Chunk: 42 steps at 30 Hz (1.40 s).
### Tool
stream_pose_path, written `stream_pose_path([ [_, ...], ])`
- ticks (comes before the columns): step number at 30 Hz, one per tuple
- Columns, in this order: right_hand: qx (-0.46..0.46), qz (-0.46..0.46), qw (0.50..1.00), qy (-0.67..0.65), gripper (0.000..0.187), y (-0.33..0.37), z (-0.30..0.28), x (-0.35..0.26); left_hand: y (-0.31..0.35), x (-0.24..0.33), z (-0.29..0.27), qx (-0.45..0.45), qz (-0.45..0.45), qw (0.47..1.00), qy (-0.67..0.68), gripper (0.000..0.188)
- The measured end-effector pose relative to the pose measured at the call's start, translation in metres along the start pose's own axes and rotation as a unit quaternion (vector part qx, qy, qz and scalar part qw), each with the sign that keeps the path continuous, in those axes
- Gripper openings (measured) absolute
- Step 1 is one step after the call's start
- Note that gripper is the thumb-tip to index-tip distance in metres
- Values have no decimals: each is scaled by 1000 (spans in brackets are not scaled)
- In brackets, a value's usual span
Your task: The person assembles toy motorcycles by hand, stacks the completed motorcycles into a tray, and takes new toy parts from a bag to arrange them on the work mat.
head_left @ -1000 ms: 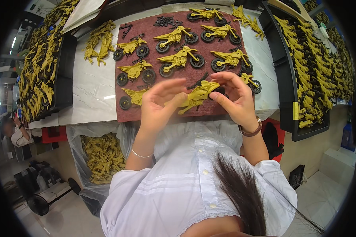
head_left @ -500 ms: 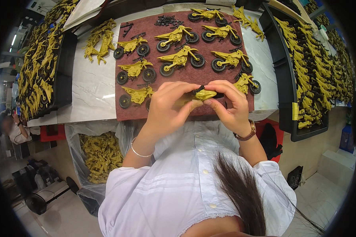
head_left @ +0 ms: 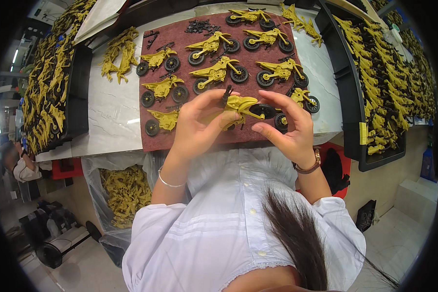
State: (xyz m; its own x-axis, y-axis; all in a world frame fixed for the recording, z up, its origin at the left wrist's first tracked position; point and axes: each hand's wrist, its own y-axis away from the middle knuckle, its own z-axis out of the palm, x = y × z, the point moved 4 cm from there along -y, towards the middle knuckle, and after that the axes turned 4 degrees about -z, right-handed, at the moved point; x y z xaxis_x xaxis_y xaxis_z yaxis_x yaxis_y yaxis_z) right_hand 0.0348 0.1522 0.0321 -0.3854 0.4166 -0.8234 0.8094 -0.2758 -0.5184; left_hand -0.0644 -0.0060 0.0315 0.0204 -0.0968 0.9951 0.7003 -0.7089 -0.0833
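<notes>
Pinched in the left hand [head_left: 198, 125], the bike [head_left: 239, 103] is just above the frame's centre; the right hand [head_left: 294, 130], spread wide, curves around the bike's black front wheel [head_left: 263, 111].

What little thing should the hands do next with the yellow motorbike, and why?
Maybe the right hand should gently pinch the front wheel to check it sits firmly. The left hand holds the yellow motorbike by its body, and the right thumb and fingers are spread around that wheel. The picture can't show whether it's tight.
</notes>
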Motion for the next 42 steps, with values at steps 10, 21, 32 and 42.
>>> stream_pose_path([
  [10, -89, 18, 996, 21, 29, -12, -4, 1, -7, 1, 3, -15, 16, 999, -24, 31],
  [21, 52, 27, 936, 347, 38, -103, -100, 121, -27, -22, 7, -67, -7, 944, -324, 40],
  [32, 4, 92, 778, 622, 24, -80, -112, 141, 43, 8, -93, 223, 41, 801, -554, 13],
  [42, 62, 186, 797, 572, 26, -65, -113, 118, 62, -24, -143, 269, -32, 837, -475, 33],
])
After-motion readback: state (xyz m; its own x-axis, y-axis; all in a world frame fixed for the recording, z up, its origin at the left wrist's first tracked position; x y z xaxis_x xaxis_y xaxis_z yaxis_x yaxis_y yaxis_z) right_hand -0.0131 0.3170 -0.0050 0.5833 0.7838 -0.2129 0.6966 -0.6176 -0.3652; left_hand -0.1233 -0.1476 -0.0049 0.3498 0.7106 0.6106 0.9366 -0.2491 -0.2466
